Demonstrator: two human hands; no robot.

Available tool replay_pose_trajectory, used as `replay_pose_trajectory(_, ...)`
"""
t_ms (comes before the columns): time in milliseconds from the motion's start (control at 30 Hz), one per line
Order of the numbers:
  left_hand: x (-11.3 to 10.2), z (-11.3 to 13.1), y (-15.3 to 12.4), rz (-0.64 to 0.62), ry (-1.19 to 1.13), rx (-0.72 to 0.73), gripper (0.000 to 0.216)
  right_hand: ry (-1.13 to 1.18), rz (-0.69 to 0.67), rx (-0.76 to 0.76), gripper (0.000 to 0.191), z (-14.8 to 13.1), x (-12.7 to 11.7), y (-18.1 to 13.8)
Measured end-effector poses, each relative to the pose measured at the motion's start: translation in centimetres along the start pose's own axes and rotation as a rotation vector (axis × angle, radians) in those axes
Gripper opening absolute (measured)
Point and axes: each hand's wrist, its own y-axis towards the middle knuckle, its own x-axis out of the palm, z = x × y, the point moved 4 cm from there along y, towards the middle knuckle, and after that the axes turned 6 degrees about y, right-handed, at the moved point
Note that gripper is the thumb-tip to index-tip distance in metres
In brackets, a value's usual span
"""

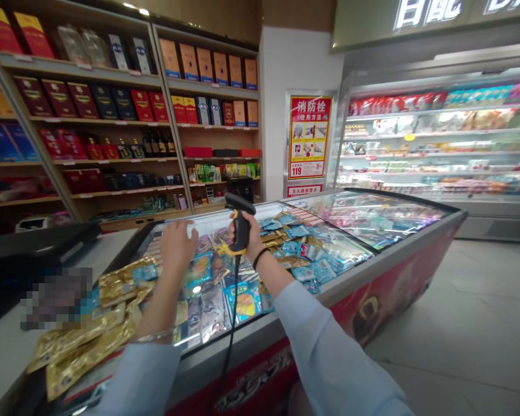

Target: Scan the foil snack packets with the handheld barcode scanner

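Observation:
My right hand [252, 234] grips a black and yellow handheld barcode scanner [241, 231] by its handle. The scanner's cord [233, 323] hangs down over the freezer's front edge. Raised above the glass top to the left, my left hand [177, 245] holds nothing visible; its thumb stands apart from partly hidden, bent fingers. Gold snack packets [86, 341] lie in a pile beside my left forearm. Blue and gold packets [303, 248] are spread over the glass to the right of the scanner.
The chest freezer [260, 341] has a glass lid with packaged goods beneath. A counter with a black device [34, 248] adjoins it at left. Shelves of boxes and bottles [108, 110] line the back wall. A lit refrigerated display [437, 144] stands at right beyond the tiled floor [468, 312].

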Motion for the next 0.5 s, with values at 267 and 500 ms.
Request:
replay_pose_trajectory(267,11.5,11.5,-1.4,-0.287,-0.766,-0.228,0.037,-0.09,0.175,-0.223,0.026,-9.0,-9.4,-2.9)
replay_pose_trajectory(500,16.5,13.6,-2.8,-0.416,-0.83,-0.383,0.028,-0.117,0.349,-0.225,0.027,-9.8,-15.4,-3.7)
